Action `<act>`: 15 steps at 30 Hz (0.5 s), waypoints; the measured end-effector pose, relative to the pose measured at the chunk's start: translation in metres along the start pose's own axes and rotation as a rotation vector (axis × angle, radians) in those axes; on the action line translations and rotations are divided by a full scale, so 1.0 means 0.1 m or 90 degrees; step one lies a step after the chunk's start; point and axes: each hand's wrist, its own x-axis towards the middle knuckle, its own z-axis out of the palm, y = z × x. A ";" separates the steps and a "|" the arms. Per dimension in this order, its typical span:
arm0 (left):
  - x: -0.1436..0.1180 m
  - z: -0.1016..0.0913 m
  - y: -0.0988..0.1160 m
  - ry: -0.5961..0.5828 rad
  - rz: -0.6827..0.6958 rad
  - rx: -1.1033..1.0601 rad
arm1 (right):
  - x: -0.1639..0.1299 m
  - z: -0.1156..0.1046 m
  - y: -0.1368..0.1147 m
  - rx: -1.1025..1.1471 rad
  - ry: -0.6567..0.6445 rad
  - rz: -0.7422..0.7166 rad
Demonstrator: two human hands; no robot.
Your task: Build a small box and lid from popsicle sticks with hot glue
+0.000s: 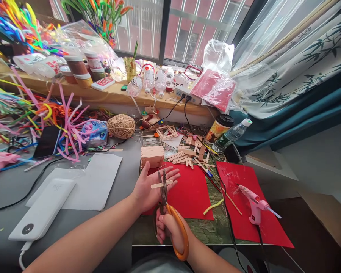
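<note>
My left hand (152, 185) lies palm up over a red felt sheet (191, 195), with a small wooden craft stick (161, 184) resting across its fingers. My right hand (168, 227) grips orange-handled scissors (170, 212); their blades are parted around the stick. Just beyond my left hand stands a stack of wooden sticks (152, 155). Loose wooden sticks (187, 155) are scattered behind the red sheet.
A pink glue gun (255, 206) lies on a second red sheet (252, 204) at right. A white power bank (42, 214), white sheets, phone, twine ball (121, 126), pipe cleaners, a cup and water bottle (231, 135) crowd the grey table.
</note>
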 end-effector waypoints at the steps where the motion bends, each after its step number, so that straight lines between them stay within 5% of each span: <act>1: 0.01 0.02 0.00 0.027 0.001 -0.020 | 0.00 0.02 -0.02 0.007 0.007 0.029; 15: 0.00 -0.02 0.03 0.073 -0.008 -0.064 | -0.06 0.23 -0.13 0.029 0.118 0.056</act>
